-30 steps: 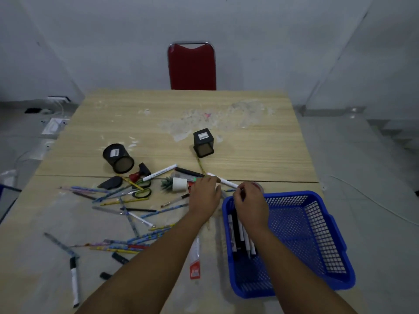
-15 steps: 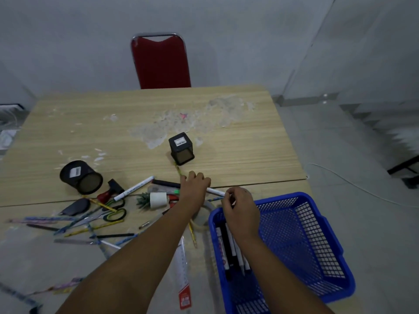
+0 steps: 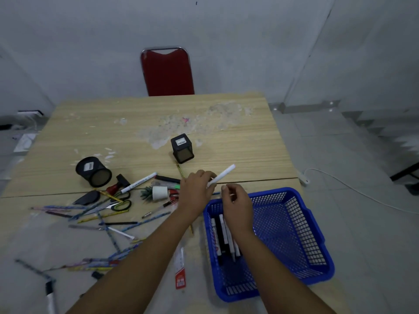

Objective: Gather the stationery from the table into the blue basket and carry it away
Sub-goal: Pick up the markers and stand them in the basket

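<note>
My left hand (image 3: 196, 189) grips a white pen (image 3: 223, 175) that slants up to the right above the wooden table (image 3: 238, 152). Just right of it, my right hand (image 3: 237, 206) hovers over the near-left corner of the blue basket (image 3: 316, 232), fingers loosely curled and apparently holding nothing. Several black and white markers (image 3: 223, 239) lie along the basket's left side. Loose pens and pencils (image 3: 102, 215), scissors (image 3: 119, 203), a white marker (image 3: 138, 182) and a ruler (image 3: 180, 266) are scattered on the table to the left.
A round black pen holder (image 3: 94, 171) lies on its side at left, and a square black one (image 3: 182, 148) stands mid-table. A small white pot (image 3: 159, 192) sits near my left hand. A red chair (image 3: 167, 71) stands behind the table; a cable (image 3: 340, 184) runs across the floor at right.
My left hand has lifted the white pen off the table and tilted it up to the right. My right hand has come off the pen's end.
</note>
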